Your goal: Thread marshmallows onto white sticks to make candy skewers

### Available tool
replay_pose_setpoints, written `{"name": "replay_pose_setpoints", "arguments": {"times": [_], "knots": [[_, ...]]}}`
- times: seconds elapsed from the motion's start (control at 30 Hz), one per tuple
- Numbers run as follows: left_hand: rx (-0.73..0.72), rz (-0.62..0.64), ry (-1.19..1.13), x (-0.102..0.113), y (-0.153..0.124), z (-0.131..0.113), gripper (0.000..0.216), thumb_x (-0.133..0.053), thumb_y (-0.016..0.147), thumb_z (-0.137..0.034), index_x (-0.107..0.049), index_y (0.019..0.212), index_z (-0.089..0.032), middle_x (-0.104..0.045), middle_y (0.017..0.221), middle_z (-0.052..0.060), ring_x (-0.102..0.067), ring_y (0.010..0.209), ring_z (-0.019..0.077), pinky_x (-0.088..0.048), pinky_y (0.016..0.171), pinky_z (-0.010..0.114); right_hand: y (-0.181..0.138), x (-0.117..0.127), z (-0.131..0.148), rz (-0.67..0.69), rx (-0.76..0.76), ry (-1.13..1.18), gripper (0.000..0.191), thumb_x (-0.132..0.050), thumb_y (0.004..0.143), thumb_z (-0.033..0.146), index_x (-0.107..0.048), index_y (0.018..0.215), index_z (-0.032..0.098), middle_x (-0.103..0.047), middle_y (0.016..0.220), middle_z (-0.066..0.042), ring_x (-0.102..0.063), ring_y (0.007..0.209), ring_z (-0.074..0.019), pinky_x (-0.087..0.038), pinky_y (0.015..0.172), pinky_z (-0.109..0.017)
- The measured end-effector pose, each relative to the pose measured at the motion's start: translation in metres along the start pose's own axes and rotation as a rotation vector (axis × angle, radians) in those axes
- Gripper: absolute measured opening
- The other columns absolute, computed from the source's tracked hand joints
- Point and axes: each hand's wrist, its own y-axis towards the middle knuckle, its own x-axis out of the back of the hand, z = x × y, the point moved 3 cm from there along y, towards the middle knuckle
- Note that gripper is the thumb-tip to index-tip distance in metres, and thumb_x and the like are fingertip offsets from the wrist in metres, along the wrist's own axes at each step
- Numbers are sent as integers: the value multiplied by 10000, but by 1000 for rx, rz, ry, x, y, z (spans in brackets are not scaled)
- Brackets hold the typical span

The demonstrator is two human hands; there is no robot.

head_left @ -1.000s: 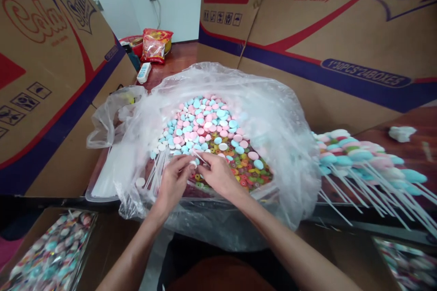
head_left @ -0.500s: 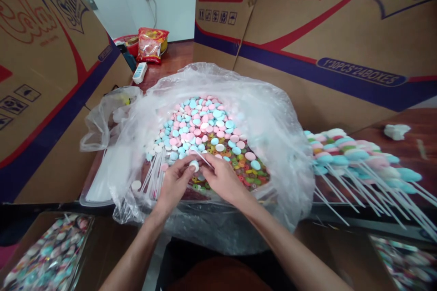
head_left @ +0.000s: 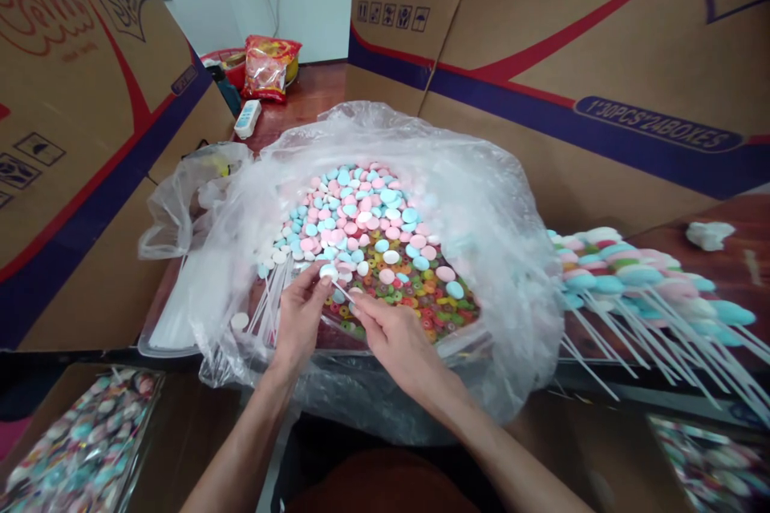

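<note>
Between the thumb and fingers of my left hand [head_left: 302, 313] is a white round candy [head_left: 328, 272]. My right hand [head_left: 397, 337] pinches a thin white stick [head_left: 342, 289], whose far end meets the candy; whether it has gone in, I cannot tell. Both hands are over a clear plastic bag [head_left: 481, 176] spread open on the table. Inside it lie pink, blue and white round candies [head_left: 361, 208] and, nearer me, small colourful ring candies [head_left: 439, 309]. Loose white sticks [head_left: 270, 296] lie left of my left hand.
Finished candy sticks [head_left: 638, 280] are piled on the right. A tray of white sticks [head_left: 180, 309] stands at the left. Large cardboard boxes [head_left: 511, 112] wall the back and left side. Below the table edge, packed candies [head_left: 84, 441] sit in a box.
My right hand has moved down and slightly right, bringing the stick against the candy. My left hand has turned and shifted a little left and up with the candy.
</note>
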Motion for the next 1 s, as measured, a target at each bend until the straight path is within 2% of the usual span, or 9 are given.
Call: {"name": "replay_pose_setpoints", "arguments": {"times": [0.1, 0.2, 0.37, 0.43, 0.53, 0.67, 0.77, 0.9, 1.0], "knots": [[-25, -10, 57, 2, -4, 1, 372, -731, 818, -379, -711, 1138, -189, -745, 1036, 43, -664, 899, 164, -508, 845, 284, 1, -4, -2, -6, -7, -75, 297, -445, 987, 218, -717, 1105, 205, -739, 812, -62, -700, 769, -207, -468, 710, -262], [-78, -37, 196, 6, -7, 0, 333, -709, 837, -362, -723, 1128, -201, -747, 1008, 37, -667, 893, 171, -516, 829, 287, 1, -4, 2, 32, -5, -102, 281, -424, 987, 207, -701, 943, 199, -676, 702, -32, -641, 647, -174, -418, 632, -236], [-363, -85, 512, 11, -16, -6, 209, -663, 870, -299, -758, 1041, -226, -745, 1008, 37, -673, 949, 187, -526, 879, 314, -4, -15, 10, 5, -60, -56, 285, -399, 975, 206, -583, 757, 199, -501, 570, 20, -463, 515, -129, -317, 556, -231], [-410, -71, 574, 12, -22, -7, 204, -642, 887, -291, -760, 1042, -233, -747, 1015, 40, -679, 957, 190, -536, 887, 324, -6, -22, 11, -22, -71, -16, 289, -385, 969, 202, -543, 727, 200, -452, 559, 30, -418, 512, -125, -291, 551, -239], [-346, -65, 566, 15, -31, -6, 221, -624, 903, -308, -756, 1066, -236, -751, 1054, 46, -692, 964, 194, -557, 874, 324, -9, -31, 14, -50, -76, 62, 289, -372, 964, 205, -495, 702, 203, -412, 558, 39, -386, 513, -119, -270, 546, -243], [-320, -134, 612, 19, -50, -8, 256, -619, 911, -328, -749, 1113, -237, -736, 1115, 61, -693, 1002, 203, -575, 862, 320, -12, -39, 20, -48, -93, 128, 266, -368, 937, 180, -460, 689, 208, -402, 557, 43, -376, 498, -114, -259, 528, -241], [-347, -63, 680, 16, -66, -8, 279, -575, 940, -320, -743, 1150, -251, -727, 1139, 70, -687, 1039, 207, -573, 892, 327, -15, -42, 22, -37, -121, 139, 255, -369, 931, 168, -465, 698, 208, -429, 555, 37, -407, 495, -116, -265, 524, -240], [-277, 42, 650, 14, -77, -4, 293, -552, 954, -313, -734, 1176, -257, -738, 1152, 66, -686, 1066, 220, -557, 943, 346, -27, -34, 14, 23, -116, 107, 248, -372, 956, 182, -508, 751, 203, -532, 597, 12, -488, 528, -130, -306, 545, -239], [-267, -26, 648, 16, -69, -4, 258, -576, 943, -305, -743, 1132, -249, -751, 1052, 58, -700, 954, 205, -567, 868, 320, -37, -19, 0, 33, -112, 30, 284, -371, 983, 228, -489, 726, 211, -556, 608, 3, -503, 536, -138, -321, 548, -244]]}}
